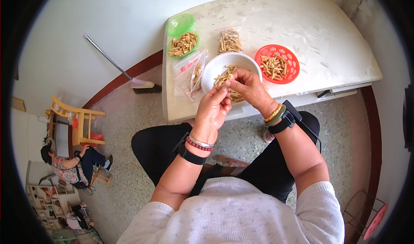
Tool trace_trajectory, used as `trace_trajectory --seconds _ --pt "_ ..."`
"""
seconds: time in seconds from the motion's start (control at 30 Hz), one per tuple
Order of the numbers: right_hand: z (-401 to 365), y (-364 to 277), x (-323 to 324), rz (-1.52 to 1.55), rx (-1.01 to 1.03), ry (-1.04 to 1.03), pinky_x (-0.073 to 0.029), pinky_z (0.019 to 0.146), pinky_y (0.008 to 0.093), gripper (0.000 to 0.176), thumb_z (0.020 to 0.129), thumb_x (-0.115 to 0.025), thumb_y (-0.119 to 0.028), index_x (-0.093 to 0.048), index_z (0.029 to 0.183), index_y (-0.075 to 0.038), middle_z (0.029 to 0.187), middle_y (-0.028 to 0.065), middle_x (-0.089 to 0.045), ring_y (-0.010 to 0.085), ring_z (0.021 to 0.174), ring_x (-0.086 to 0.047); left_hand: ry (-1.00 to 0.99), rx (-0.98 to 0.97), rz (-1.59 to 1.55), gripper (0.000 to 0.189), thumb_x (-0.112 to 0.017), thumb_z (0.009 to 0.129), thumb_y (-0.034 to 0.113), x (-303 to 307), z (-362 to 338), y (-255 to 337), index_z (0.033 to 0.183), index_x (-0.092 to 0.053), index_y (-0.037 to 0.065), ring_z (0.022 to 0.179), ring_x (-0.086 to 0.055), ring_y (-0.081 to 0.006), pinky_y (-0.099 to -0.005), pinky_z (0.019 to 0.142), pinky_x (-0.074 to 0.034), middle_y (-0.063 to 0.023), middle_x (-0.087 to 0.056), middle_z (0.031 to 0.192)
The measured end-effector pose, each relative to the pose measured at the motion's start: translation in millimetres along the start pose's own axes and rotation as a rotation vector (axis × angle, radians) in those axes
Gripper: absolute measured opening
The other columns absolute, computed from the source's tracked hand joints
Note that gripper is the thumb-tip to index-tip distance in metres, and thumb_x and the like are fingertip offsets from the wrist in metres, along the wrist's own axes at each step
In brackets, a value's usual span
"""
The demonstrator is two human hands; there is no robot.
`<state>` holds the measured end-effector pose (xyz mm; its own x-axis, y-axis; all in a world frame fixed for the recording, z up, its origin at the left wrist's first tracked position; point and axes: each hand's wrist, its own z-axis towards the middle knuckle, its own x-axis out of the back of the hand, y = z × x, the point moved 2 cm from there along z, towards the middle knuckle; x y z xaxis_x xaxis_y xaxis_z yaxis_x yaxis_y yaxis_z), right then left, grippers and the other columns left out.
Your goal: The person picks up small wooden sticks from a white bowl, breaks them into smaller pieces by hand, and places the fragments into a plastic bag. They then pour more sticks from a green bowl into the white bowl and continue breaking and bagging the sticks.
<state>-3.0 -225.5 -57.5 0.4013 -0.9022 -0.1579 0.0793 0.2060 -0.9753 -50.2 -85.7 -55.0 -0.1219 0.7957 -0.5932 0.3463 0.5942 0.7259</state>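
My left hand (212,109) and my right hand (253,90) meet over the near side of a white bowl (208,75). The fingers of both are pinched together, fingertips nearly touching. Whatever lies between them is too small and hidden to make out. Short tan sticks (224,77) fill part of the bowl, partly covered by my hands. To the right stands a red perforated basket (294,67) with more such sticks (274,67). Behind the bowl lies a clear zip bag (229,40) full of them, and an opened zip bag (189,73) rests on the left.
A green container (197,44) of sticks with its green lid (180,25) stands at the table's (319,24) back left. Against the wall leans a broom (142,84). Farther left are a wooden chair (82,127) and a seated person (71,164).
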Motion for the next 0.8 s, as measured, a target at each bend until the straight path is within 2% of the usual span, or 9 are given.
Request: trace_trajectory --seconds 0.07,0.2,0.27,0.4,0.6,0.67,0.7,0.77,0.8 --pt "-1.8 -3.9 -2.7 0.095 0.019 -0.06 -0.046 0.074 0.0211 0.01 0.09 -0.06 -0.012 -0.06 0.094 -0.003 0.085 -0.0028 -0.06 0.0052 0.08 -0.055 -0.033 0.012 -0.056 0.013 -0.065 0.087 0.019 1.7 0.0 0.6 0.092 -0.061 0.008 0.061 -0.05 -0.009 -0.0214 0.052 -0.04 0.0009 -0.057 0.075" --pt "-5.1 -8.8 -6.4 0.137 -0.004 -0.02 -0.047 0.074 0.0214 0.015 0.089 -0.061 -0.013 -0.062 0.098 -0.002 0.086 -0.0009 -0.063 0.0055 0.08 -0.057 -0.035 0.061 -0.11 0.016 -0.064 0.087 0.023 1.6 -2.6 3.9 0.094 -0.059 0.009 0.063 -0.049 -0.0095 -0.0216 0.051 -0.038 0.0005 -0.056 0.077" --pt "-6.3 -11.2 -6.0 0.247 -0.073 -0.05 -0.048 0.076 0.022 0.018 0.089 -0.06 -0.011 -0.062 0.104 -0.001 0.09 0.0002 -0.064 0.0061 0.082 -0.057 -0.057 0.097 -0.116 0.017 -0.063 0.088 0.025 -2.0 -5.5 4.9 0.093 -0.059 0.01 0.063 -0.049 -0.0094 -0.0214 0.051 -0.037 0.0008 -0.055 0.076" --pt "-3.6 -7.3 -5.9 0.184 -0.054 -0.08 -0.048 0.076 0.0223 0.018 0.089 -0.06 -0.01 -0.062 0.105 -0.001 0.089 0.0002 -0.064 0.0064 0.081 -0.058 -0.036 0.079 -0.12 0.018 -0.062 0.089 0.026 -3.2 -6.4 2.0 0.092 -0.059 0.009 0.062 -0.049 -0.0094 -0.0213 0.051 -0.037 0.0009 -0.055 0.076" --pt "-2.7 -5.1 -5.0 0.253 0.001 -0.039 -0.047 0.072 0.0207 0.008 0.088 -0.062 -0.009 -0.061 0.092 -0.003 0.084 -0.001 -0.063 0.0048 0.076 -0.057 0.011 0.063 -0.037 0.021 -0.061 0.09 0.025 3.0 -8.6 2.8 0.1 -0.059 0.007 0.061 -0.049 -0.0092 -0.0217 0.051 -0.038 0.0004 -0.056 0.078" --pt "-0.7 -0.8 -1.2 0.081 0.05 0.057 -0.046 0.064 0.0185 0.007 0.086 -0.064 -0.007 -0.057 0.086 -0.004 0.079 -0.0029 -0.06 0.0027 0.073 -0.055 0.069 -0.091 0.131 0.02 -0.06 0.09 0.022 5.6 -10.2 9.5 0.102 -0.059 0.006 0.059 -0.048 -0.0079 -0.0205 0.051 -0.039 -0.0006 -0.058 0.08" --pt "-2.0 -3.9 -1.8 0.081 0.05 0.057 -0.046 0.064 0.0185 0.007 0.086 -0.064 -0.007 -0.057 0.086 -0.004 0.079 -0.0029 -0.06 0.0027 0.073 -0.055 0.069 -0.091 0.132 0.02 -0.06 0.09 0.022 4.5 -11.8 12.1 0.102 -0.059 0.006 0.059 -0.048 -0.0079 -0.0205 0.051 -0.039 -0.0006 -0.058 0.08" --pt "-3.7 -9.5 -2.4 0.111 -0.073 0.056 -0.043 0.058 0.0175 0.012 0.084 -0.066 -0.006 -0.054 0.084 -0.005 0.075 -0.0048 -0.056 0.0011 0.07 -0.051 0.127 -0.233 0.249 0.019 -0.061 0.09 0.022 0.3 -13.7 22.2 0.099 -0.06 0.005 0.055 -0.047 -0.0052 -0.017 0.046 -0.036 -0.0003 -0.058 0.078" --pt "-3.0 -5.3 -2.6 0.112 -0.072 0.055 -0.043 0.058 0.0175 0.012 0.084 -0.066 -0.006 -0.054 0.084 -0.005 0.075 -0.0048 -0.056 0.0011 0.07 -0.051 0.127 -0.235 0.249 0.019 -0.061 0.09 0.022 -1.0 -13.8 24.7 0.099 -0.06 0.005 0.055 -0.047 -0.0052 -0.017 0.046 -0.036 -0.0003 -0.058 0.078"
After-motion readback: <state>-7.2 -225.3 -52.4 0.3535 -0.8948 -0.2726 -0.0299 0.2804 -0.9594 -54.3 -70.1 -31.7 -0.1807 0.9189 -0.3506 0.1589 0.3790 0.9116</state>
